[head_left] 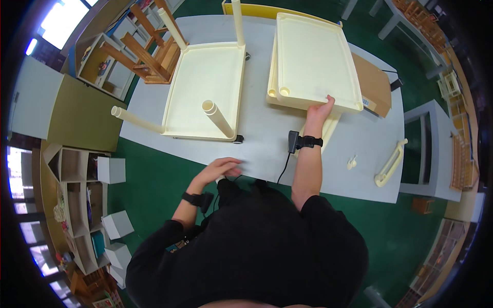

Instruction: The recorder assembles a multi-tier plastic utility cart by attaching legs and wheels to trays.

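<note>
My right hand (319, 110) grips the near edge of a cream plastic tray (318, 59), thumb up at the rim and fingers hidden beneath. That tray sits on top of another cream piece, mostly covered. My left hand (221, 169) is at the table's near edge, fingers stretched out, holding nothing. Beyond it, to the left, a cream cart shelf (205, 87) lies on the table with an upright post (217, 119) at each corner. Black casters (238, 139) show under its right side.
The light grey table (328, 177) carries a flat cardboard box (371, 84), a cream handle bar (391, 163) and small cream parts (352, 162) on the right. Upturned wooden stools (159, 61) stand at the far left. Shelves (77, 205) line the left side.
</note>
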A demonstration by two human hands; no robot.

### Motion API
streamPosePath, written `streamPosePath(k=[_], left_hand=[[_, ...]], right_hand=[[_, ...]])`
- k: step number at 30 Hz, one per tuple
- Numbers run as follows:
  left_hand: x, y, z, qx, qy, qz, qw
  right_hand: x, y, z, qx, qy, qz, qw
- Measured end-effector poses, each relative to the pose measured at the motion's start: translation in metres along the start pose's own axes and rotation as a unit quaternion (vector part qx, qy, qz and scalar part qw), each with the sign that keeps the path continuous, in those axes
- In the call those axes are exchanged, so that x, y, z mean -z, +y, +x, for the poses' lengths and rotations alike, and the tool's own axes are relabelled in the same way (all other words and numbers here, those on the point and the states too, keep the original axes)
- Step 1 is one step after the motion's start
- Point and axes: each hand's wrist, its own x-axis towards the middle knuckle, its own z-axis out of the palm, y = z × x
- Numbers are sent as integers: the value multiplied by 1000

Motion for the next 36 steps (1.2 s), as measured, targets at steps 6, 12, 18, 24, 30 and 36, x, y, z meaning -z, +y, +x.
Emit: streamPosePath(k=[6,12,18,24,30,36], left_hand=[[37,-16,-47,38,207,-121,970],[58,-13,-43,2,259,-31,965],[77,-1,-16,-78,258,73,960],[90,30,2,-176,274,231,917],[97,41,40,-257,189,586,745],[111,19,66,-247,135,675,682]], right_hand=[[7,19,-1,-10,-9,16,1000],[14,0,-23,48,39,-282,957],[43,-16,-16,-87,-24,-479,873],[58,-18,-45,-41,-4,-442,896],[35,97,-195,179,-397,-487,757],[50,200,-232,189,-239,-506,807]])
